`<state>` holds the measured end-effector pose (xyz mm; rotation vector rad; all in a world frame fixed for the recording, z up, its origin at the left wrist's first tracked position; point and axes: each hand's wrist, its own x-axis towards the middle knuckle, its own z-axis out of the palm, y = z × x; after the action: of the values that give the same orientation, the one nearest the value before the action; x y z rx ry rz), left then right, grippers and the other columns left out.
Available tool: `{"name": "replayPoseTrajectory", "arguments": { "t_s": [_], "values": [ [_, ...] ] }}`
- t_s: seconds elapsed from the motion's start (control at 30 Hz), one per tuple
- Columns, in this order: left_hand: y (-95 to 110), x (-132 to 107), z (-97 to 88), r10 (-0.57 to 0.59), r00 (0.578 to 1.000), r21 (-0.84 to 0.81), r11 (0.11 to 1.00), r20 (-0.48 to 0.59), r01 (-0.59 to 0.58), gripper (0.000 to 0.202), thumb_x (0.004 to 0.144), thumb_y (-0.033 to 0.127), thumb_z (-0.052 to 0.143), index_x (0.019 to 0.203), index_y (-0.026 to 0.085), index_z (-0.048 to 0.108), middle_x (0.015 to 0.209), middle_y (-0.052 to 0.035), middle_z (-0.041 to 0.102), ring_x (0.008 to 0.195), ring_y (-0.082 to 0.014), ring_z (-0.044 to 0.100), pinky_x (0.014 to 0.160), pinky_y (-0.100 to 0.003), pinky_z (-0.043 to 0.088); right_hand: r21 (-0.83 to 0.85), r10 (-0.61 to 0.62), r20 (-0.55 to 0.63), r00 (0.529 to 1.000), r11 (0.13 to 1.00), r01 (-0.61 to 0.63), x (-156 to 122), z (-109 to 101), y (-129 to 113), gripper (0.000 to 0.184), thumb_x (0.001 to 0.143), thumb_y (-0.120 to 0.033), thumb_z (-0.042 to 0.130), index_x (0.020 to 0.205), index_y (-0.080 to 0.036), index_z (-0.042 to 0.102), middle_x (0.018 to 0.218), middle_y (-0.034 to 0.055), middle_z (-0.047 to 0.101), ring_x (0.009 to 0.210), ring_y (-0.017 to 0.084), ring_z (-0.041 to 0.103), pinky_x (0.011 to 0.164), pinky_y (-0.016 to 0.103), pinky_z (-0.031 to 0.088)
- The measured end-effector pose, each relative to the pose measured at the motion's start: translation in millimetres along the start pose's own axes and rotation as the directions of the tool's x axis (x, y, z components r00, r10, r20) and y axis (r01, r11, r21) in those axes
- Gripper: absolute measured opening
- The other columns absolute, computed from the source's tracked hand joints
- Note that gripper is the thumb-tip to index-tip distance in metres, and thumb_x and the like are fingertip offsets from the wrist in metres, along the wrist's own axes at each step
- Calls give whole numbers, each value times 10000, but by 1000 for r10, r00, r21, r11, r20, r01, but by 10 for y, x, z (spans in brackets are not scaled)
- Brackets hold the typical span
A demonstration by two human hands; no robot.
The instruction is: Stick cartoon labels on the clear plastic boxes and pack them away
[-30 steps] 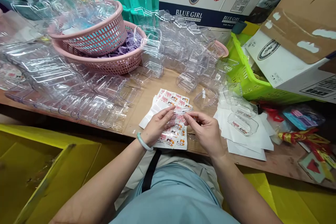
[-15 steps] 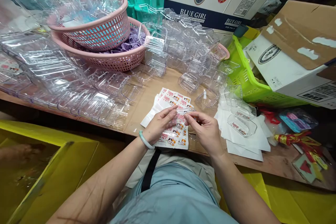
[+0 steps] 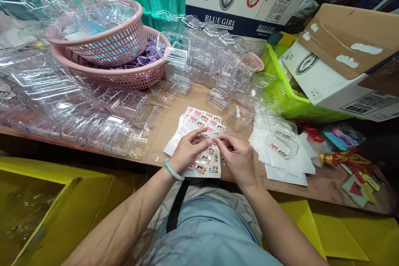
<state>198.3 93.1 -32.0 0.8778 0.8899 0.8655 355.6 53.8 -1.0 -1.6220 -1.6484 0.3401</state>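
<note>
Between my two hands is a small clear plastic piece [image 3: 214,132], held above sticker sheets [image 3: 202,169] printed with cartoon cats and pink lettering. My left hand [image 3: 186,149], with a pale green bangle at its wrist, grips the piece's left side with thumb and fingers. On the other side, my right hand [image 3: 237,158] pinches the piece's near right edge, its fingers curled partly out of sight. Whether a loose sticker is in the right fingertips cannot be made out. A clear plastic piece with a cat sticker [image 3: 282,145] lies on white paper sheets [image 3: 285,166] to the right.
Clear plastic parts stand in a row [image 3: 102,129] on the left and in a heap [image 3: 218,58] behind. Pink baskets [image 3: 109,77] are stacked at back left. A lime green basket [image 3: 288,91] holds a carton [image 3: 330,75] at right. Yellow bins [image 3: 77,199] sit below the table edge.
The view has shifted slightly. Both hands stay on the plastic piece, which has turned a little, and the right fingers have curled in more. A blurred hand over the left yellow bin is gone.
</note>
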Motion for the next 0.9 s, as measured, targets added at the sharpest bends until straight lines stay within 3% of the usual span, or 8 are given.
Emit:
{"name": "replayPoseTrajectory", "arguments": {
  "t_s": [0.17, 0.27, 0.43, 0.6, 0.7, 0.77, 0.83, 0.9],
  "values": [
    [97, -38, 85, 7, 1000, 62, 998, -17, -6, 687, 718, 390, 760, 1325, 160, 534, 1076, -87, 671, 993, -196, 628, 867, -300, 497, 72, 178, -262, 949, 984, -164, 21, -96, 168, 627, 755, -444, 723, 1273, -236, 437, 893, 13, 602, 655, 121, 546, 604, 244, 475],
    [135, -81, 208, 38, 999, 138, 990, 25, -41, 702, 717, 399, 761, 1333, 157, 526, 1133, -98, 665, 1056, -230, 612, 911, -330, 488, 298, 289, -52, 956, 918, -261, 11, -161, 276, 924, 638, -504, 797, 1384, -269, 305, 1204, 103, 558, 938, 180, 606, 775, 303, 532],
    [89, -50, 490, -13, 995, 212, 977, 98, -8, 715, 709, 415, 759, 1334, 161, 523, 1151, -88, 668, 1110, -262, 600, 946, -361, 488, 528, 339, 197, 920, 754, -391, -135, -398, 529, 572, 809, -522, 633, 1269, -236, 448, 1164, 107, 622, 1096, 204, 607, 950, 366, 488],
    [-82, -4, 854, -15, 961, 255, 965, 278, -58, 651, 731, 365, 730, 1321, 168, 539, 1286, -108, 605, 1204, -267, 550, 1024, -391, 453, 425, 284, 222, 933, 833, -354, -378, -844, 744, 540, 783, -430, 701, 1250, -245, 504, 1158, 79, 626, 1061, 196, 620, 941, 350, 500],
    [-180, -30, 966, 32, 930, 333, 929, 365, -163, 570, 806, 350, 647, 1345, 212, 525, 1392, -110, 520, 1258, -262, 510, 1018, -392, 457, 260, 311, -164, 936, 929, -263, -487, -1240, 1107, 501, 775, -442, 697, 1187, -229, 507, 1186, 93, 581, 1013, 196, 614, 916, 370, 510],
    [-202, -12, 921, 160, 915, 467, 819, 370, -332, 503, 844, 338, 603, 1332, 233, 537, 1420, -107, 484, 1293, -257, 471, 1042, -403, 429, 101, 252, -568, 784, 966, -238, -523, -1480, 1497, 638, 695, -477, 750, 1192, -213, 448, 1196, 119, 538, 979, 220, 610, 893, 420, 519],
    [-161, 56, 759, 336, 877, 636, 605, 342, -480, 463, 853, 322, 594, 1303, 219, 557, 1401, -123, 487, 1304, -256, 443, 1084, -416, 371, -75, 181, -721, 669, 939, -335, -529, -1631, 1893, 706, 656, -513, 761, 1192, -189, 435, 1182, 164, 531, 1023, 290, 591, 881, 495, 511],
    [-48, 155, 496, 477, 841, 808, 374, 253, -455, 485, 831, 337, 618, 1289, 189, 558, 1350, -153, 504, 1277, -283, 443, 1091, -443, 334, -288, 70, -714, 697, 878, -383, -509, -1681, 2162, 675, 659, -550, 745, 1155, -182, 473, 1172, 221, 532, 1140, 368, 529, 954, 557, 444]
  ]
}}
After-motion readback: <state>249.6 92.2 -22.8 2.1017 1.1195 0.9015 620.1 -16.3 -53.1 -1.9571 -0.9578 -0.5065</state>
